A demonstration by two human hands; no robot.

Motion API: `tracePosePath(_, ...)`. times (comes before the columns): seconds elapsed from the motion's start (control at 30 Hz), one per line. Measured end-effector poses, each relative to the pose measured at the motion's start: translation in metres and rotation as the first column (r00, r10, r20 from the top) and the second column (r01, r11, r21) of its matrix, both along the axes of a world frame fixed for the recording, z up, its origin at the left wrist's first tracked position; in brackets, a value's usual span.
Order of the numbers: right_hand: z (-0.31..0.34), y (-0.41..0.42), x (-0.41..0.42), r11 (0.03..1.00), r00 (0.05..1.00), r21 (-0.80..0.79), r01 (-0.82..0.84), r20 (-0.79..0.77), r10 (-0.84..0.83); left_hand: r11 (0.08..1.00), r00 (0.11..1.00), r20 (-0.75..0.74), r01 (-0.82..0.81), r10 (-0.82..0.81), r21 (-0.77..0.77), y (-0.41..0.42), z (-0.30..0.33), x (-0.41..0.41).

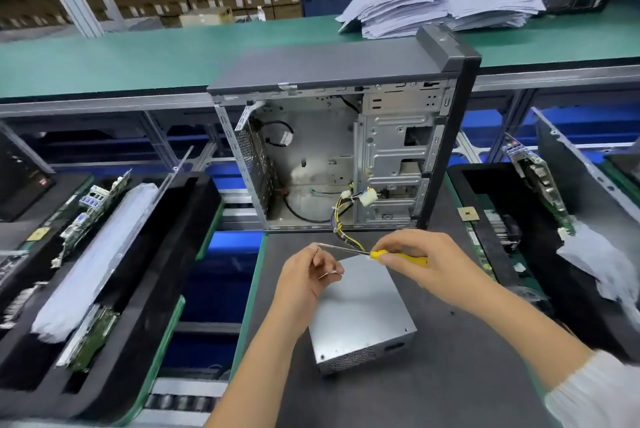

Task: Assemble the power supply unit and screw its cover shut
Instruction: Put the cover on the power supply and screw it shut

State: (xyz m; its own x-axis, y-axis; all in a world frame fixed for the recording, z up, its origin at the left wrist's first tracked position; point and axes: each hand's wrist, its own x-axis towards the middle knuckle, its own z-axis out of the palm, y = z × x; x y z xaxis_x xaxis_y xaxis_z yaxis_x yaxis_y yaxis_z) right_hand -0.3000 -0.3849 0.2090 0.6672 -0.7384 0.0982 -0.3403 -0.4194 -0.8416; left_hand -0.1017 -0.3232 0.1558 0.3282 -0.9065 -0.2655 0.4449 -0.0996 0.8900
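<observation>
Tabletop point(450, 375): dark grey mat | PSU point(360, 320) flat on it, nearest edge | PC case point(343, 137) upright behind PSU, open side fwd | green tabletop point(138, 53) at back: paper stack point(433, 8)

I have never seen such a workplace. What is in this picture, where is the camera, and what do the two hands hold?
The camera sits on the person's head and looks down at both bare hands; there is no robot. On the dark mat lies a grey metal box, the power supply, joined by coloured wires to the open computer case behind it. The right hand grips a yellow screwdriver. The left hand pinches something small at the screwdriver's tip, probably a screw, too small to tell. Trays with circuit boards stand on both sides.
</observation>
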Motion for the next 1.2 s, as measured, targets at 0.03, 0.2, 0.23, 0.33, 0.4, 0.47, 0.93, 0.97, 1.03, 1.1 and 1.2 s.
tracePosePath(0.03,0.001,0.000,0.002,1.000,1.000,-0.022,-0.011,-0.019,0.011,1.000,1.000,-0.022,0.006,-0.006,-0.017,0.003,0.001,0.003)
tracePosePath(0.2,0.000,-0.002,0.008,0.992,0.991,-0.113,-0.051,-0.128,0.037,0.995,0.996,-0.082,0.033,-0.042,-0.099,0.015,0.002,0.015)
tracePosePath(0.23,0.000,-0.001,0.009,0.991,0.991,-0.118,-0.059,-0.129,0.043,0.994,0.995,-0.086,0.033,-0.042,-0.105,0.016,0.001,0.017)
tracePosePath(0.33,-0.001,0.000,0.012,0.989,0.993,-0.129,-0.069,-0.101,0.056,0.993,0.993,-0.104,0.037,-0.049,-0.115,0.018,-0.002,0.020)
tracePosePath(0.4,-0.001,0.000,0.014,0.989,0.994,-0.131,-0.071,-0.089,0.060,0.992,0.992,-0.106,0.053,-0.065,-0.118,0.018,-0.003,0.021)
tracePosePath(0.47,-0.001,0.000,0.015,0.987,0.993,-0.142,-0.074,-0.105,0.059,0.990,0.993,-0.094,0.066,-0.078,-0.121,0.018,-0.004,0.022)
tracePosePath(0.93,0.004,-0.002,0.016,0.972,0.986,-0.219,-0.086,-0.161,0.051,0.987,0.993,-0.057,0.096,-0.104,-0.132,0.015,-0.008,0.026)
tracePosePath(0.97,0.004,-0.003,0.016,0.970,0.985,-0.223,-0.092,-0.165,0.055,0.986,0.993,-0.055,0.097,-0.105,-0.132,0.015,-0.008,0.026)
tracePosePath(1.03,0.006,-0.003,0.017,0.967,0.984,-0.234,-0.097,-0.169,0.058,0.986,0.993,-0.044,0.101,-0.108,-0.131,0.015,-0.009,0.027)
tracePosePath(1.1,0.007,-0.003,0.017,0.962,0.984,-0.253,-0.098,-0.172,0.055,0.986,0.993,-0.034,0.104,-0.109,-0.128,0.014,-0.011,0.028)
tracePosePath(1.2,0.007,-0.003,0.018,0.956,0.978,-0.272,-0.107,-0.200,0.053,0.985,0.994,-0.021,0.105,-0.109,-0.134,0.014,-0.012,0.029)
